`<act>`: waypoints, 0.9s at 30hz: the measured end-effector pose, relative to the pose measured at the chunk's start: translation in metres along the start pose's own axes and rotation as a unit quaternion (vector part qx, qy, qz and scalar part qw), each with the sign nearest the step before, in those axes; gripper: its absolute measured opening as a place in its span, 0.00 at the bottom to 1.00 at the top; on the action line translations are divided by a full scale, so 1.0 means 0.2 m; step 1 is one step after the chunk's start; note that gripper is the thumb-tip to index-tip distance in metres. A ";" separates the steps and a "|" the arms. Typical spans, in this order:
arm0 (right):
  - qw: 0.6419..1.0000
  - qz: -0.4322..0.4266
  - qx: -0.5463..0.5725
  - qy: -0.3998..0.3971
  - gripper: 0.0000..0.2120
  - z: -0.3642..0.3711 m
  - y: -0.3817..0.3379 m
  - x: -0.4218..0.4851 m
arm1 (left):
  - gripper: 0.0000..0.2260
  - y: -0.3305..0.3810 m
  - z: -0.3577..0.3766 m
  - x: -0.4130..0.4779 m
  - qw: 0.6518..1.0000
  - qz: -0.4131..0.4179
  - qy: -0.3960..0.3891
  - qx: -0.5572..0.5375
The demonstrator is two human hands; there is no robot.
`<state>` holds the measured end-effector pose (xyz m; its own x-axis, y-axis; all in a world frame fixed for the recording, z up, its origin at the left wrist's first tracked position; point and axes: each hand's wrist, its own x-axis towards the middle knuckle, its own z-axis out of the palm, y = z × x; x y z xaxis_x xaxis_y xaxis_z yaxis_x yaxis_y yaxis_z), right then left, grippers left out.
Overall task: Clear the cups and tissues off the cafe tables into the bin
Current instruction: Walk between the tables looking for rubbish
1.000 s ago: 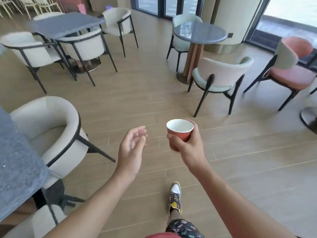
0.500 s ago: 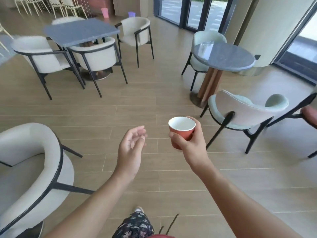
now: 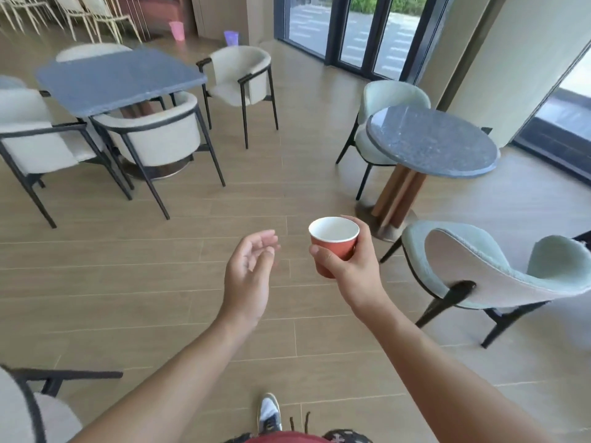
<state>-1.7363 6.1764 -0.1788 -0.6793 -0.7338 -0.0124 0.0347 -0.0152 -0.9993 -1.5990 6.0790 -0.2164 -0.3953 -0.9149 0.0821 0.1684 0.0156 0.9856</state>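
Now the right hand point(image 3: 353, 270) is carrying the small red paper cup with a white inside point(image 3: 333, 243), fingers pinching it upright, the left hand point(image 3: 248, 276) spread empty, as the view swings toward two small bins, pink point(image 3: 176, 30) and purple point(image 3: 231, 38), probably the drop-off.

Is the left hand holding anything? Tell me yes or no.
No. The left hand is open and empty, palm turned inward, while the right hand alone grips the red paper cup.
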 end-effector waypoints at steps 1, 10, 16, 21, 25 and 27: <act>1.000 -0.001 0.002 0.002 0.28 0.03 -0.02 0.10 | 0.12 0.01 0.02 0.11 1.000 -0.004 -0.005 0.003; 0.999 0.019 0.011 0.029 0.27 0.18 0.05 1.00 | 0.12 -0.13 0.13 1.02 1.000 -0.019 -0.013 0.011; 1.000 0.019 0.014 0.019 0.28 0.25 0.18 1.77 | 0.12 -0.30 0.30 1.76 0.999 -0.022 -0.018 0.025; 0.999 0.030 0.024 0.013 0.27 0.31 0.16 2.53 | 0.10 -0.34 0.48 2.44 0.998 -0.038 -0.014 0.048; 1.000 0.022 0.021 -0.007 0.28 0.36 0.07 3.07 | 0.12 -0.32 0.60 2.95 0.998 -0.036 0.000 0.053; 1.000 0.015 0.020 -0.012 0.28 0.39 0.05 3.30 | 0.12 -0.32 0.64 3.17 0.998 -0.032 0.009 0.049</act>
<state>-2.1269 5.6387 -0.1941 -0.6596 -0.7505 -0.0411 0.0837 -0.0191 -0.9963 -1.9755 5.5504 -0.2093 -0.3864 -0.9222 0.0164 0.0534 -0.0046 0.9986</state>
